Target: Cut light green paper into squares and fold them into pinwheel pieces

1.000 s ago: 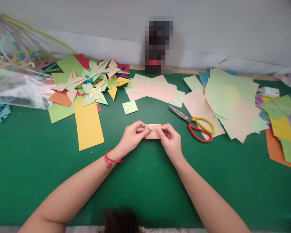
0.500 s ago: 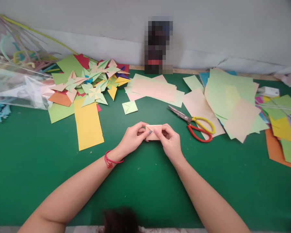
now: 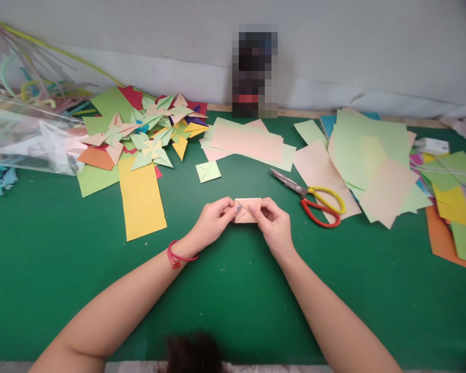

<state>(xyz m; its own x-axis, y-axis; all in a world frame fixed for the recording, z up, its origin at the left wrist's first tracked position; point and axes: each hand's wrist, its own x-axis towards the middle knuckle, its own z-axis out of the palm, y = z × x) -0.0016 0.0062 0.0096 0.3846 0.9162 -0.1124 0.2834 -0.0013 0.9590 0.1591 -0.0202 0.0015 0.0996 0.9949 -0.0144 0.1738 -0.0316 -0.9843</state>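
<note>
Between my two hands is a small folded square of peach paper (image 3: 247, 214), with diagonal crease or flap lines on its face. My left hand (image 3: 213, 220) pinches its left edge, the thumb lying on top. My right hand (image 3: 275, 224) grips the right edge the same way, thumb on the face and fingers curled behind. Beyond my left hand, a pale green folded paper square (image 3: 208, 171) lies on the table, showing similar fold lines. To the right of my right hand rest scissors (image 3: 305, 191) with one yellow and one red handle, blades pointing up and left.
Folded paper pinwheel shapes (image 3: 153, 147) are heaped at the back left beside a yellow sheet (image 3: 142, 202). Pale green and peach sheets (image 3: 373, 166) lie behind and right of the scissors. A clear plastic bag (image 3: 27, 137) sits far left. A pixelated dark object (image 3: 254, 72) leans on the wall.
The peach square has shifted very slightly right and up in my fingers. My left fingertips have drawn back a little toward its left edge. The things on the table stay put.
</note>
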